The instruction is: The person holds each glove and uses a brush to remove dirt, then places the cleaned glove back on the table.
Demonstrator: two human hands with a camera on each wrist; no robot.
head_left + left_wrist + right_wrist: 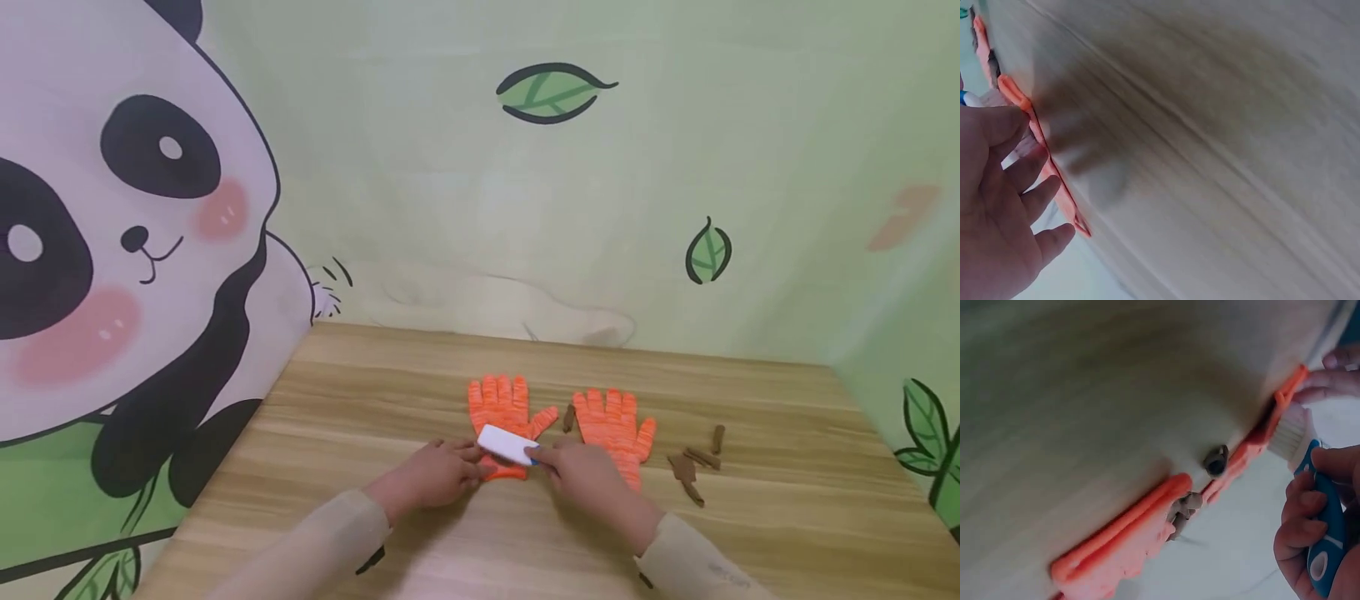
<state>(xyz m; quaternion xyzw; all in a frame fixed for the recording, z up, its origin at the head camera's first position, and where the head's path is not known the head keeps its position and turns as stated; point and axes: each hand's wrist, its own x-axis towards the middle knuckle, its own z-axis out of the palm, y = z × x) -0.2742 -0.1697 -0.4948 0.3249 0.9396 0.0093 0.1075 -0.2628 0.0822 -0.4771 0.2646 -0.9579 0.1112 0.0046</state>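
Observation:
A blue-and-white brush (pixel 1329 512) is gripped by its handle in my right hand (pixel 588 483). Its white head (pixel 502 444) lies over the lower palm of the left orange knitted glove (pixel 498 408), bristles against the fabric in the right wrist view. At that glove's cuff, my left hand (pixel 438 473) rests its fingertips on the edge, fingers loosely extended in the left wrist view. A second orange glove (pixel 606 421) lies flat to the right, partly covered by my right hand and wrist.
One small brown piece (pixel 568 418) sits between the gloves. Several more brown pieces (pixel 684 468) are scattered right of the second glove. The wood-grain table (pixel 360 392) meets a green wall (pixel 420 208) printed with a panda and leaves.

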